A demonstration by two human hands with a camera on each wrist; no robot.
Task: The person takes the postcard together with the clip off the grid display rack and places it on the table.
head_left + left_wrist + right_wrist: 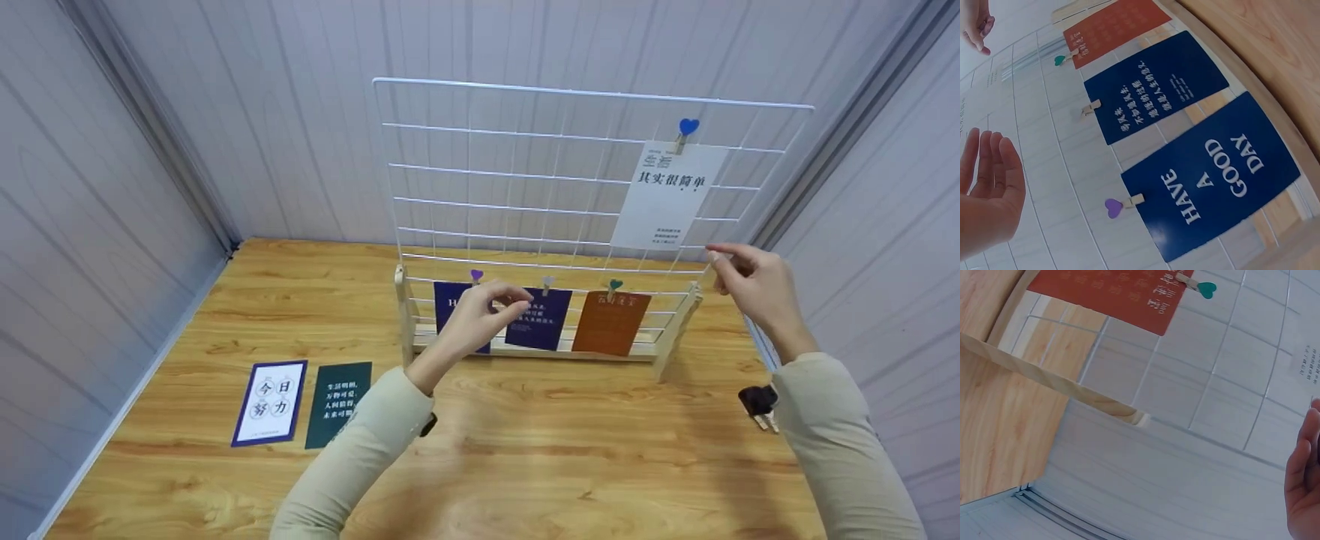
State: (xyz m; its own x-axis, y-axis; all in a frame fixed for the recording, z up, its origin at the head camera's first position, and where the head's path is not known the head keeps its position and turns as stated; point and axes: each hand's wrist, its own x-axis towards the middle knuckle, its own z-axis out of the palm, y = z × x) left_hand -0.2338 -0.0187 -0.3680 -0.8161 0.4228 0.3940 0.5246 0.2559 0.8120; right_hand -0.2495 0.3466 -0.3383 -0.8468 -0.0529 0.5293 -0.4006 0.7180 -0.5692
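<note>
A white wire grid (517, 178) stands upright in a wooden base (664, 341). My left hand (480, 319) hovers in front of its lower part, fingers softly bent, with nothing in it. Beyond that hand hang a dark blue HAVE A GOOD DAY card (1213, 180) on a purple heart clip (1120, 207), and a second dark blue card (1157, 87). An orange card (611, 322) hangs from a green heart clip (615, 286). My right hand (757, 285), loosely curved and holding nothing visible, is just right of the white card (667, 199) under a blue heart clip (688, 129).
Two loose cards lie on the wooden table at the left: a purple-bordered white card (270, 403) and a dark green card (337, 397), partly covered by my left sleeve. A black object with metal keys (759, 401) lies beside my right sleeve. Pale panelled walls surround the table.
</note>
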